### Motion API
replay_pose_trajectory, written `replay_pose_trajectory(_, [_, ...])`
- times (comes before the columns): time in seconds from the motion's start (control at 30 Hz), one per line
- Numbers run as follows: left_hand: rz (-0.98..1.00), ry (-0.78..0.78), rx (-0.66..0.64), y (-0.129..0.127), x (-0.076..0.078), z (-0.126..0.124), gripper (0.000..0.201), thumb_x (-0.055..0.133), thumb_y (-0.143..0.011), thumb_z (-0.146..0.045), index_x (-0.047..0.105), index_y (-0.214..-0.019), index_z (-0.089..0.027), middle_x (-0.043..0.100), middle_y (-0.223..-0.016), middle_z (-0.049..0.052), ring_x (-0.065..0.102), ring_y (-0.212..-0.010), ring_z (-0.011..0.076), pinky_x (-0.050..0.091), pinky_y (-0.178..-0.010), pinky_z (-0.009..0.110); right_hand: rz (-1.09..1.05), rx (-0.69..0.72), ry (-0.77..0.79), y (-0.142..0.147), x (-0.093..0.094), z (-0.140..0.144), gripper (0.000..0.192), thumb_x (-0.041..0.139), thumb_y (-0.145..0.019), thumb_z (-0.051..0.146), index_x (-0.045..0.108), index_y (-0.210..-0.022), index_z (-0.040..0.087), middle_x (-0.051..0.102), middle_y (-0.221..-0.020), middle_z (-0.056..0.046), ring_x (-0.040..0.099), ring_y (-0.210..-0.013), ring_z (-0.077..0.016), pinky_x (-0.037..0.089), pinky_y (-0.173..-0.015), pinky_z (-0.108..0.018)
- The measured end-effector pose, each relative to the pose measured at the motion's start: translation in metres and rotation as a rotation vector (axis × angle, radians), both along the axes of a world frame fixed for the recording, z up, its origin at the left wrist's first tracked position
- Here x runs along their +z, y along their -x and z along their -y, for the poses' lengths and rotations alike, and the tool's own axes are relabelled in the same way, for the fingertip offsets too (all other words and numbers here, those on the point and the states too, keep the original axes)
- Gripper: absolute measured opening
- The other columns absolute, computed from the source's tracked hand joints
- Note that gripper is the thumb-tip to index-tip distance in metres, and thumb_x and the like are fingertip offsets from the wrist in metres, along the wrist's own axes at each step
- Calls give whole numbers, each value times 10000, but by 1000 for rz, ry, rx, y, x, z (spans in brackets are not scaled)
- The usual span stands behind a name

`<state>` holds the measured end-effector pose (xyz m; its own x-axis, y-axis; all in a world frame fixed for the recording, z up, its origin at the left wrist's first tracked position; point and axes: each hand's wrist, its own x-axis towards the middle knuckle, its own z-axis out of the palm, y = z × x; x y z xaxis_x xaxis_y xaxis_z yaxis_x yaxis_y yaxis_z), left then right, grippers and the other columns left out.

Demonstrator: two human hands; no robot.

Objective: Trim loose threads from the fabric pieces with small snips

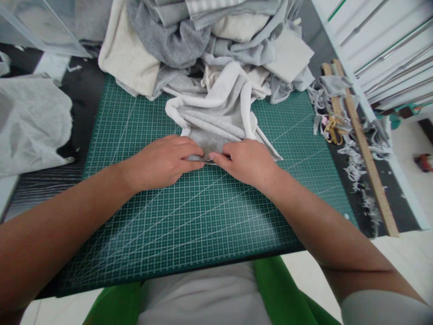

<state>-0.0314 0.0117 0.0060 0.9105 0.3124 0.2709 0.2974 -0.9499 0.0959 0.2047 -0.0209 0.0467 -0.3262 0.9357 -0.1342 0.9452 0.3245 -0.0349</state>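
A piece of grey knit fabric with pale, rolled edges lies crumpled on the green cutting mat. Its near edge is pinched by my left hand, fingers and thumb closed over it. Close beside it, my right hand grips the same edge, thumb pointing toward the left hand. Only a small gap separates the two sets of fingertips. A thin strip of the edge shows between them. Behind this piece, its far side touches a heap of folded grey and cream fabrics.
To the right lie a wooden ruler, gold-handled scissors and shredded fabric scraps. A whitish cloth or bag rests at the left, below a clear plastic bin. Metal rods stand beyond the table's right edge.
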Motion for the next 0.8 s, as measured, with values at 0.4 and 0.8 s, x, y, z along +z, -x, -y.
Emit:
replay_pose_trajectory(0.4, [56,14,-23,0,0,0,300,464,-1010,-154,745,-1109,-184,704,-1168,88,624,-1113,244,495,-960,390,-17,-7,21,-2,-5,-5,551,432,-977,615,773,-828,209,722,-720,-56,614,-695,-198,247,-579,-317])
replay_pose_trajectory(0.8, [91,-14,-42,-1,1,1,308,461,-1006,-132,758,-1081,-164,708,-1152,96,640,-1089,253,517,-946,407,-10,-1,8,-1,-4,-5,545,445,-974,608,778,-806,212,719,-695,-59,620,-681,-201,227,-563,-317])
